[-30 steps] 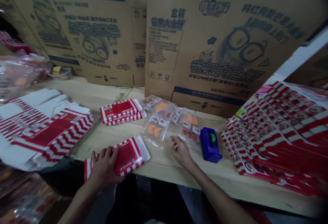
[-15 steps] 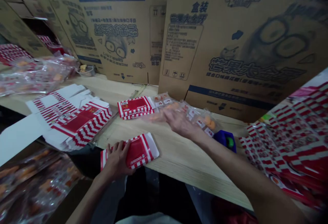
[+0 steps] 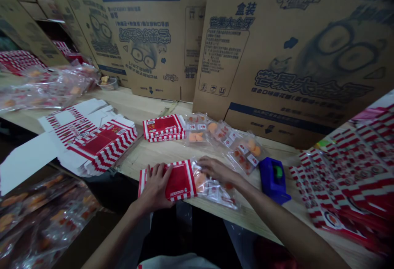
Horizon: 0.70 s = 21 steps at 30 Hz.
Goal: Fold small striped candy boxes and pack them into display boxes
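My left hand (image 3: 158, 187) grips a red-and-white striped carton (image 3: 181, 180) at the table's front edge, thumb on the near side and fingers across its top. At the carton's right end, my right hand (image 3: 217, 169) has its fingers closed on a clear plastic packet (image 3: 215, 191) of orange pieces and small white sachets. The packet's left end meets the carton's end; whether it is partly inside I cannot tell. Behind them lie two stacked striped cartons (image 3: 164, 127), and beside these several more clear packets (image 3: 246, 152).
Flat unfolded cartons (image 3: 98, 137) are piled on the left. A blue tape dispenser (image 3: 273, 178) stands on the right, near rows of striped cartons (image 3: 353, 170). Large cardboard boxes (image 3: 227, 55) wall the back. A box of packets (image 3: 46, 215) sits lower left.
My right hand has come back toward me from the packets by the boxes, bringing one packet to the carton's end. My left hand and the carton have shifted slightly right.
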Tool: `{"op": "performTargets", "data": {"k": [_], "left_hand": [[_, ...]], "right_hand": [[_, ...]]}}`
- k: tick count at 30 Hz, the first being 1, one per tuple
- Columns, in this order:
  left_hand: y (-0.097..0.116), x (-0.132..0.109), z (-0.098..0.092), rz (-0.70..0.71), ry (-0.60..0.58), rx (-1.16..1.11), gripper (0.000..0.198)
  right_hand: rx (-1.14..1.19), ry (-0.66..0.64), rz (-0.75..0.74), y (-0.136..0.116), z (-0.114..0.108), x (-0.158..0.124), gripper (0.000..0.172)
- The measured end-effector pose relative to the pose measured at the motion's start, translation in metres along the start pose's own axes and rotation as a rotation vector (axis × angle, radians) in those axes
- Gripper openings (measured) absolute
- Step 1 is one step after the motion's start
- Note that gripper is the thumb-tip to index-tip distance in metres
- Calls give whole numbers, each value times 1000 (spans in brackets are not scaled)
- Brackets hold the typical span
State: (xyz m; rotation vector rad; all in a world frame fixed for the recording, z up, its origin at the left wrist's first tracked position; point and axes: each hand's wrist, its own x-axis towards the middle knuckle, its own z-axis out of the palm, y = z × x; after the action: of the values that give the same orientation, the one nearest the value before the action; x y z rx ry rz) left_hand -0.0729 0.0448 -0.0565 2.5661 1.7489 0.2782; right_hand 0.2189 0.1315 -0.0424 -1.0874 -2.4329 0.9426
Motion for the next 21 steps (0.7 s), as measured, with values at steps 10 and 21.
{"op": "performTargets", "data": {"k": [10,21], "left_hand": [[9,9,-1,84,-242,-37,121],[39,9,7,124,-170,-69,114]], "right_hand": [[-100,82,138,-9,32,-19,30],[531,770,527,-18,73,-109,47]]}}
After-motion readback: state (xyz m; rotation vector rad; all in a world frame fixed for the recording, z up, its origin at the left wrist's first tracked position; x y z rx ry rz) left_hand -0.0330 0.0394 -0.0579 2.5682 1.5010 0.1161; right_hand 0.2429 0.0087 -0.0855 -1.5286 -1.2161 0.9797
